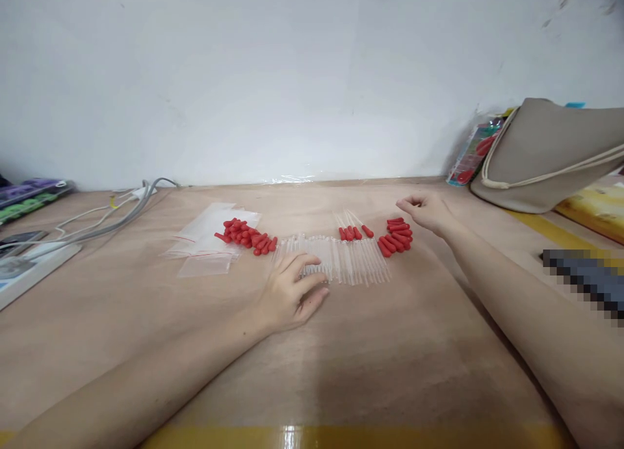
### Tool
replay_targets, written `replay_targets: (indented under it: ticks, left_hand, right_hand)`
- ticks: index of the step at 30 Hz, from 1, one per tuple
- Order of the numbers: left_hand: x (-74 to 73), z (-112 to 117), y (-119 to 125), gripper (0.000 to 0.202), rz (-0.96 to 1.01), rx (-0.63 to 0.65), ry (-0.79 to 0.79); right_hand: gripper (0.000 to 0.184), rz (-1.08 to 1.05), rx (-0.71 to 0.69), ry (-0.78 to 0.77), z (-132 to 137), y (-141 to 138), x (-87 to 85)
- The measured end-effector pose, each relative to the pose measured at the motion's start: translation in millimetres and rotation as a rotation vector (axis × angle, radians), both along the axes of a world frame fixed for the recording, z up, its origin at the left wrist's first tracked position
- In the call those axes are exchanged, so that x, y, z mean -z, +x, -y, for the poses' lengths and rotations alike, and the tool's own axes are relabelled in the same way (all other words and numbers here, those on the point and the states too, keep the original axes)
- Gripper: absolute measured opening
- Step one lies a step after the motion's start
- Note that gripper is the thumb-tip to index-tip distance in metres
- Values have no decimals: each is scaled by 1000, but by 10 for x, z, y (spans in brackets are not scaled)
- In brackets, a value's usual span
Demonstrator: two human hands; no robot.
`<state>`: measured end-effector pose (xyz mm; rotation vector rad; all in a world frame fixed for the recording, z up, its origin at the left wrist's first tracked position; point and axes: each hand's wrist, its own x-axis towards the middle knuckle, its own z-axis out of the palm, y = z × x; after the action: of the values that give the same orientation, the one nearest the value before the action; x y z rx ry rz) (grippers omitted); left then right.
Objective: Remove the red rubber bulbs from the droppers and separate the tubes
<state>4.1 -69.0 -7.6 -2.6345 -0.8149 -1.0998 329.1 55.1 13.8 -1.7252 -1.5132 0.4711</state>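
Observation:
A row of clear glass dropper tubes [336, 260] lies side by side on the table. My left hand [292, 293] rests at the row's left end, fingers curved but apart, with nothing seen between them. Beyond the row lie several droppers with red rubber bulbs [353, 232] on their near ends, thin tubes pointing to the wall. My right hand [429, 212] hovers just behind a curved group of loose red bulbs [397, 238], thumb and fingers pinched together. Whatever is in that pinch, if anything, cannot be made out. More red bulbs [244, 234] are heaped on the left.
Clear zip bags [205, 241] lie partly under the left heap. Cables [121, 218] and a white power strip [34, 267] are at far left. A grey-brown drawstring bag [546, 156] and a packaged item [475, 151] stand at right, near a blurred-out dark object [585, 280]. A wall [312, 78] rises behind.

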Motion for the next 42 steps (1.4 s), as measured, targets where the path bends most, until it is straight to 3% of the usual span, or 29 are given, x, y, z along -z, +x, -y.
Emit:
replay_targets:
  ticks: [1, 3, 6, 13, 17, 23, 27, 30, 34, 38, 42]
  left_hand:
    - [0, -5, 7, 15, -2, -7, -12]
    - [4, -21, 21, 14, -5, -15, -28]
    - [12, -36, 24, 14, -12, -21, -31]
    - [1, -31, 19, 13, -45, -46, -70]
    - [-4, -36, 26, 13, -54, -48, -82]
    - [9, -44, 15, 21, -72, -54, -105]
    - [3, -58, 42, 41, -50, -114, 7]
    - [-21, -78, 124, 45, -94, -168, 121]
    - [-44, -110, 242, 33, -185, -161, 197]
    - [-21, -142, 256, 18, -173, -141, 216]
    - [-15, -139, 209, 18, -212, -90, 174]
  right_hand:
    - [18, 58, -14, 11, 32, -79, -85]
    - [17, 379, -97, -21, 99, -285, -234]
    - [16, 646, -137, -168, 152, -611, -337]
    - [7, 641, -160, -368, -3, -892, -192]
    - [8, 621, -139, -362, -39, -905, -235]
    - [21, 528, -173, -1, 232, -869, -356]
    - [29, 433, -378, 516, 653, -829, -143]
    - [21, 533, -452, 708, 975, -838, 87]
    - [15, 638, -555, 798, 1184, -899, 252]
    - [12, 586, -598, 853, 1147, -968, 307]
    - [11, 522, -642, 878, 1108, -988, 363]
